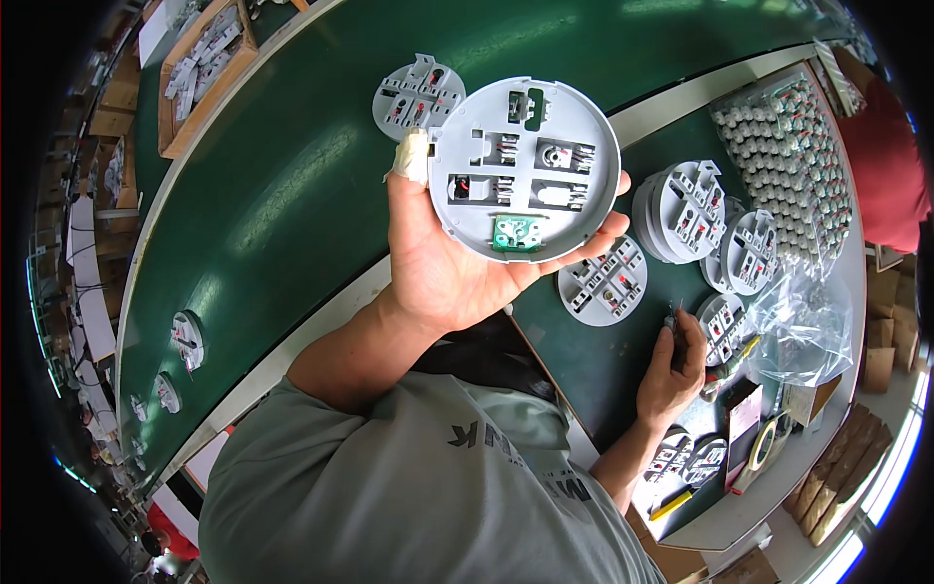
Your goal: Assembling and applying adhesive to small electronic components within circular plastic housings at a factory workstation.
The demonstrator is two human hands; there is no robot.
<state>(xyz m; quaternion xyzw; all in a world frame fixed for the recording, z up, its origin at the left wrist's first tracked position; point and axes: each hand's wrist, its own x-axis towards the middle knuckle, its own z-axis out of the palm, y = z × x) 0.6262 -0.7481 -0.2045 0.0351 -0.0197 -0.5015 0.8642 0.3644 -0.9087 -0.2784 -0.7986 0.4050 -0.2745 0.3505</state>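
Note:
My left hand [438, 268], its thumb tip wrapped in white, grips a round grey plastic housing [528, 173] by the rim. The housing faces me, raised above the bench. Metal contact clips sit in its slots, and a small green circuit board [517, 233] lies at its lower edge. Lower right, my right hand [673, 375] is closed in a pinch on a small grey part [670, 318]; its exact kind is too small to tell. Beside those fingers lies another round grey housing [721, 329]. A screwdriver-like tool with a green and yellow body [732, 365] rests close by.
Stacked grey housings [686, 212] stand on the right bench. Behind them is a bag of small parts [786, 161], with clear plastic [806, 326] nearer. A tape roll [762, 443] lies lower right. The green belt [292, 195] carries several housings; a wooden tray [206, 68] stands beyond.

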